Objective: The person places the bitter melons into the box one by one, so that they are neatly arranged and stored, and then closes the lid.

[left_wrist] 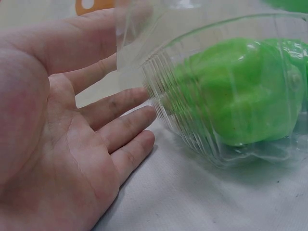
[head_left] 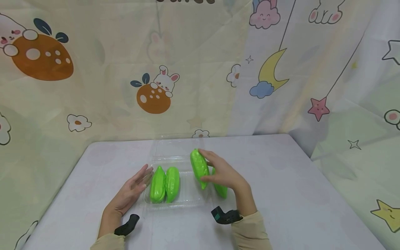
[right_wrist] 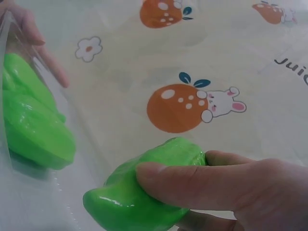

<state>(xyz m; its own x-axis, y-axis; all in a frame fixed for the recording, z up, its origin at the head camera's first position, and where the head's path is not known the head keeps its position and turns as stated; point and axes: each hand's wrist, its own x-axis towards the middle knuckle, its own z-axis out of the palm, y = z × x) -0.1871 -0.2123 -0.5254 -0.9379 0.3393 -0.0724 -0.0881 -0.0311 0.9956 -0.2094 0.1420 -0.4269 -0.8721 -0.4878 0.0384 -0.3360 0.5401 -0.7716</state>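
Observation:
My right hand [head_left: 221, 170] grips a glossy bright green toy vegetable [head_left: 199, 168], long and ridged with a pointed end, between thumb and fingers. It is raised over the right part of a clear plastic box [head_left: 190, 200]. Two similar green toy vegetables [head_left: 158, 185] lie side by side in the box's left part. Another green toy vegetable [head_left: 221, 190] lies to the right of the box, partly hidden behind my right hand. My left hand [left_wrist: 72, 139] has its fingers extended, fingertips right at the box's ribbed left wall [left_wrist: 178, 106].
The box's clear lid [head_left: 178, 148] is folded back toward the rear of the white-covered table [head_left: 272, 163]. A printed cloth [head_left: 200, 45] hangs behind the table. Dark wrist bands [head_left: 127, 225] sit on both wrists.

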